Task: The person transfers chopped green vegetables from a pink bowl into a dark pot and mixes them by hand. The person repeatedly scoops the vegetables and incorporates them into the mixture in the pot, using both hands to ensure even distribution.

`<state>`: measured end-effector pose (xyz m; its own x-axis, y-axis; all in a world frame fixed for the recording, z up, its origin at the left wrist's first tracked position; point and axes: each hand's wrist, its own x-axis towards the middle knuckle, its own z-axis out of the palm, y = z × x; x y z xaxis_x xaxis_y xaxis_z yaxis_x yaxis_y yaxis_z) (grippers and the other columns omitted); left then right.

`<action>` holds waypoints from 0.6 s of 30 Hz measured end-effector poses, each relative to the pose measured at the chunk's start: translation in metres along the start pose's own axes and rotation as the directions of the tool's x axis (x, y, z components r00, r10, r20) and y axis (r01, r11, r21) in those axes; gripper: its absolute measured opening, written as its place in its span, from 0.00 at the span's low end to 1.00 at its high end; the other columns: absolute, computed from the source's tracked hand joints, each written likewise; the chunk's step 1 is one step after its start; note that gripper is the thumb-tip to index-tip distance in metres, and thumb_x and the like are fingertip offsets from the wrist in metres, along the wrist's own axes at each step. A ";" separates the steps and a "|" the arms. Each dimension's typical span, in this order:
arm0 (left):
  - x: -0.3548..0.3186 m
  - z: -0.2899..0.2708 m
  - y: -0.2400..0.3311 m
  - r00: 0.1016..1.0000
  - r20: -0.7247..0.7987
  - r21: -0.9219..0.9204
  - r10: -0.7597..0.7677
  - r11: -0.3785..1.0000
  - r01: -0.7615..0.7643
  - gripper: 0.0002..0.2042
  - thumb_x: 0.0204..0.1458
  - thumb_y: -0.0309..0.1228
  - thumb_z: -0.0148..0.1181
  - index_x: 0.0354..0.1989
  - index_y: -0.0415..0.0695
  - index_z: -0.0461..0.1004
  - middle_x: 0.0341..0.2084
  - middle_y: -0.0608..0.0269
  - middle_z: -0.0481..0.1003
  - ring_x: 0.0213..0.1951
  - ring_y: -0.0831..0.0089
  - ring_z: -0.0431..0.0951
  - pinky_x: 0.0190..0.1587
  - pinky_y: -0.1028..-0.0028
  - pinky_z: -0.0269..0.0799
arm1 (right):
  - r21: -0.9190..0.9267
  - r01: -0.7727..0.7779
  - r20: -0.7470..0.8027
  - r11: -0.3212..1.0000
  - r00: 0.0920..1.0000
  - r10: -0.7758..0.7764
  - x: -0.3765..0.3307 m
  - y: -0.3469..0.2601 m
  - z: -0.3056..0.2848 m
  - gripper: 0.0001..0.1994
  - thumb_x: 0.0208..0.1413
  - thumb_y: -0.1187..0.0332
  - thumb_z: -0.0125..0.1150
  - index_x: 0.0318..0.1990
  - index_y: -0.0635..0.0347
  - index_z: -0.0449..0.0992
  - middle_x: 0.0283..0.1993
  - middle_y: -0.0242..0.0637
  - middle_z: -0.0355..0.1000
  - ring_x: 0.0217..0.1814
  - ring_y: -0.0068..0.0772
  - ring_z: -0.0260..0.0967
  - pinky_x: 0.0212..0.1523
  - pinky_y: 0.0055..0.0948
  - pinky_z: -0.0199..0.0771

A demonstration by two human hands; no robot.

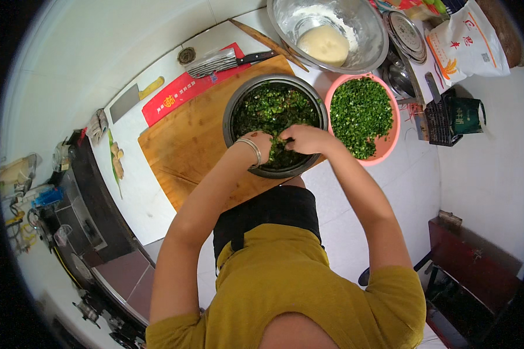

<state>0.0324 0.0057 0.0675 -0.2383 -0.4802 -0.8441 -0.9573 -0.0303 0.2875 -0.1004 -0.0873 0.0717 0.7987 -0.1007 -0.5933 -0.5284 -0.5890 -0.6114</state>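
A dark round pot [230, 113] stands on the wooden cutting board, holding a dark mix of chopped greens [276, 104]. Both my hands are over its near part, close together. My left hand [258, 146], with bangles at the wrist, is curled into the greens, its fingertips partly hidden. Beside it, my right hand [304, 139] is closed with thumb against fingers, and green bits show between the two hands. Just right of the pot, a pink basin [393, 136] is filled with finely chopped green stalks [361, 113].
The cutting board [180, 142] lies under the pot. A multi-bladed cutter [212, 63] and a cleaver [125, 104] lie at the back left, near ginger [117, 160]. Behind the pot, a steel bowl [375, 41] holds dough [323, 45]. A white bag [466, 43] stands far right.
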 end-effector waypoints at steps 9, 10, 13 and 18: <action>0.081 0.023 -0.002 0.994 0.097 0.207 -0.051 0.978 0.030 0.25 0.39 0.34 0.65 0.49 0.42 0.69 0.44 0.55 0.71 0.43 0.63 0.74 0.42 0.68 0.73 | 0.060 -0.068 -0.041 0.996 0.997 0.071 -0.034 -0.016 -0.005 0.15 0.47 0.70 0.56 0.44 0.55 0.73 0.40 0.45 0.72 0.44 0.45 0.68 0.46 0.36 0.65; 0.080 0.019 -0.003 0.998 0.069 0.319 0.010 0.947 -0.031 0.24 0.36 0.30 0.65 0.46 0.39 0.70 0.41 0.53 0.73 0.40 0.61 0.75 0.40 0.68 0.74 | 0.050 -0.065 0.006 0.997 0.998 0.065 -0.033 -0.014 -0.002 0.13 0.47 0.69 0.55 0.42 0.55 0.74 0.37 0.44 0.72 0.43 0.44 0.69 0.45 0.36 0.65; 0.056 0.015 -0.016 0.983 -0.184 -0.022 0.015 1.000 -0.019 0.18 0.38 0.27 0.61 0.41 0.36 0.72 0.37 0.49 0.73 0.38 0.59 0.76 0.39 0.68 0.74 | -0.027 0.029 0.019 0.999 0.999 -0.028 -0.026 0.001 0.019 0.12 0.47 0.69 0.54 0.41 0.55 0.75 0.35 0.45 0.73 0.41 0.45 0.69 0.43 0.36 0.67; 0.021 -0.009 -0.029 0.976 -0.204 -0.148 0.073 0.983 -0.104 0.14 0.43 0.25 0.51 0.40 0.34 0.68 0.39 0.42 0.68 0.41 0.54 0.70 0.43 0.64 0.69 | -0.137 -0.017 0.105 0.990 0.994 0.032 0.005 0.004 0.050 0.14 0.43 0.70 0.52 0.40 0.55 0.76 0.39 0.46 0.72 0.42 0.48 0.69 0.43 0.40 0.68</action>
<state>0.0566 -0.0118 0.0457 -0.2690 -0.6501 -0.7106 -0.8923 -0.1095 0.4380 -0.1133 -0.0504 0.0402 0.7469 -0.0350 -0.6640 -0.4976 -0.6918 -0.5233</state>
